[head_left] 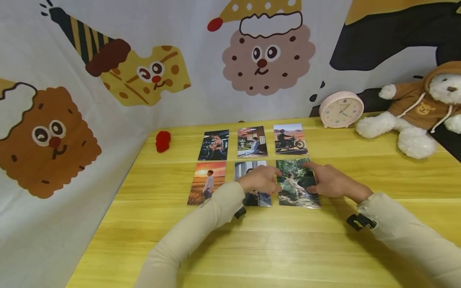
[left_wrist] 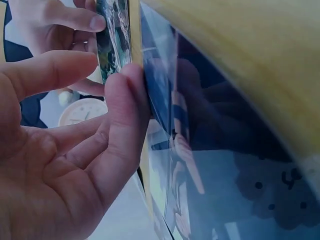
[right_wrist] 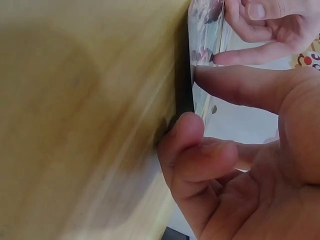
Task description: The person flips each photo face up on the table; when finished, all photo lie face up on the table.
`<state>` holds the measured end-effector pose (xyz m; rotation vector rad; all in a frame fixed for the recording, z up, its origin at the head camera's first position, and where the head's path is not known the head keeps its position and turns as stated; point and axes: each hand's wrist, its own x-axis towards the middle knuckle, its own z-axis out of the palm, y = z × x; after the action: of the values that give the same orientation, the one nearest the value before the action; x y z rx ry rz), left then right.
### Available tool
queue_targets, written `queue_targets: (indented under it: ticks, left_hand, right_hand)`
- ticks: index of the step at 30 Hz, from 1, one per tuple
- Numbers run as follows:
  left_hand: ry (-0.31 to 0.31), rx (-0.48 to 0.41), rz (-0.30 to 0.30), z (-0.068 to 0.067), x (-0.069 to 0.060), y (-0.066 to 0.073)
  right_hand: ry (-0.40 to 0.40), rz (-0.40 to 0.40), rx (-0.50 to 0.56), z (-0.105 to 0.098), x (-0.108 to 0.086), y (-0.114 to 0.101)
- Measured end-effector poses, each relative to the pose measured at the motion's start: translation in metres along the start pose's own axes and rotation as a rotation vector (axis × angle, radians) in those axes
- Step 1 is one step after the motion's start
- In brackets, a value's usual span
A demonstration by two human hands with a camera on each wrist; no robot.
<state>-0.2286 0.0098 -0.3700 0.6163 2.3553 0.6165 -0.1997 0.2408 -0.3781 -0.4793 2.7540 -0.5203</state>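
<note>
Six photo cards lie in two rows on the wooden table. The lower right one, a forest picture [head_left: 293, 186], lies between both hands. My left hand [head_left: 260, 180] reaches over the lower middle card [head_left: 257, 201], its spread thumb and finger at the forest card's left edge. My right hand [head_left: 333, 181] touches that card's right side with thumb and a finger, apart from each other. In the left wrist view, the left hand [left_wrist: 75, 145] has relaxed, bent fingers beside a glossy card [left_wrist: 210, 130]. The right wrist view shows the right thumb [right_wrist: 240, 85] against a card edge.
The sunset card [head_left: 206, 185] is lower left; gym [head_left: 215, 146], garden [head_left: 252, 143] and motorcycle [head_left: 289, 139] cards form the upper row. A red fuzzy object [head_left: 163, 141] lies back left. A pink clock [head_left: 341, 109] and teddy bear [head_left: 419, 108] stand back right, before a patterned cloth.
</note>
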Motion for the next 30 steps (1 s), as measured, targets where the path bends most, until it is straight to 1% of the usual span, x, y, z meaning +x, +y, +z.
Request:
queue_targets:
  ticks: [7, 10, 16, 25, 30]
  left_hand:
    - [0.018, 0.107, -0.008, 0.0011, 0.0001, 0.0049]
    - [0.025, 0.133, -0.015, 0.0016, -0.0007, 0.0059]
    - [0.015, 0.114, -0.016, 0.0014, -0.0031, 0.0068]
    - [-0.003, 0.114, -0.023, 0.0000, -0.0025, 0.0067]
    - [-0.012, 0.123, -0.009, 0.0001, -0.0015, 0.0053]
  right_hand:
    - [-0.020, 0.008, -0.076, -0.0020, 0.0026, -0.0017]
    - [-0.032, 0.006, -0.103, -0.0026, 0.0025, -0.0021]
    - [-0.072, 0.012, -0.110, -0.0030, 0.0008, -0.0011]
    - [-0.060, 0.006, -0.087, -0.0010, 0.0000, 0.0011]
    - [-0.059, 0.005, -0.072, -0.0003, -0.0002, 0.0026]
